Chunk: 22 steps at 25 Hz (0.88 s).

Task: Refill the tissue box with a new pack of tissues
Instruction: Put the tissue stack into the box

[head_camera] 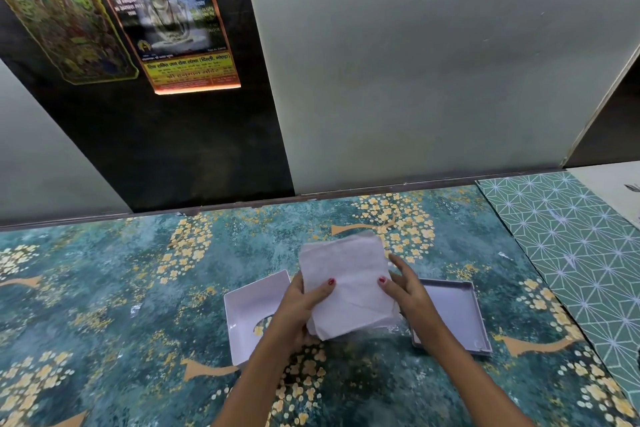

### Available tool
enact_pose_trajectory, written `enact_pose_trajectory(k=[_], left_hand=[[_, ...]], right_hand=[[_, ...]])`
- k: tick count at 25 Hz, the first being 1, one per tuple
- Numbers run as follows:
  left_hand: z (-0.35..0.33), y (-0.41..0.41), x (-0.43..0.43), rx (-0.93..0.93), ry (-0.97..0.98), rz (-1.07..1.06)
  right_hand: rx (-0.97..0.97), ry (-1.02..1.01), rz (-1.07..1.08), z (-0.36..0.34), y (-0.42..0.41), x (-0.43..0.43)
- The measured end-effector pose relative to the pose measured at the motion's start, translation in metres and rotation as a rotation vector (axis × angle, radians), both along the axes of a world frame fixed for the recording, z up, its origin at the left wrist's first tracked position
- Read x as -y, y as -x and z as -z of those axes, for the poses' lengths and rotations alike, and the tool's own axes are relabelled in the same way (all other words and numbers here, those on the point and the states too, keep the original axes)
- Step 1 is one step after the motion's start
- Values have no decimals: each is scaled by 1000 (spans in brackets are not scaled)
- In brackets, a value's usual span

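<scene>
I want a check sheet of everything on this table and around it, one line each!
Surface: teal flowered table cover.
Job's things: tissue stack held above the table; lid with a round hole lies on the left, tray on the right, both with their insides facing up.
Clutter: clear wrapper under the stack.
Grippers: left hand and right hand grip the stack.
Cables: nothing seen.
Surroundings: two posters on the wall; patterned mat on the right.

Flat table surface [104, 288] with teal, gold-blossom patterned covering. Resting directly on it: white plastic box lid [249, 308] with cutout, left; white plastic box tray [457, 312], right.
</scene>
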<state>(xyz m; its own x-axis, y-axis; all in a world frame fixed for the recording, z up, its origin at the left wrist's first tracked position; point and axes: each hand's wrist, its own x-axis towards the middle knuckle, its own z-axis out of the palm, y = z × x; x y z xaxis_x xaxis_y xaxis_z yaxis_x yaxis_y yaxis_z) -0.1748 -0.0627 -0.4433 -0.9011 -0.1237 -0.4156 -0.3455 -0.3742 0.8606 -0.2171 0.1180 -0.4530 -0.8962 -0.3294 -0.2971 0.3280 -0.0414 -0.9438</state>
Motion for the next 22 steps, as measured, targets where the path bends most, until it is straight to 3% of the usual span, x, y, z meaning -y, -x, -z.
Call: enact_pose_trajectory(k=[3, 7, 10, 15, 22], left_hand=[[-14, -19, 22, 24, 17, -86], [-14, -35, 60, 250, 186, -286], [-7, -43, 87, 369, 328, -380], [10, -46, 100, 355, 622, -336], [28, -50, 97, 320, 945, -325]], right_hand=[[99, 72, -106, -22, -1, 35], [120, -131, -292, -19, -6, 93], [16, -222, -374, -10, -12, 122], [-232, -512, -401, 9, -11, 143], [-267, -538, -466, 25, -1, 131]])
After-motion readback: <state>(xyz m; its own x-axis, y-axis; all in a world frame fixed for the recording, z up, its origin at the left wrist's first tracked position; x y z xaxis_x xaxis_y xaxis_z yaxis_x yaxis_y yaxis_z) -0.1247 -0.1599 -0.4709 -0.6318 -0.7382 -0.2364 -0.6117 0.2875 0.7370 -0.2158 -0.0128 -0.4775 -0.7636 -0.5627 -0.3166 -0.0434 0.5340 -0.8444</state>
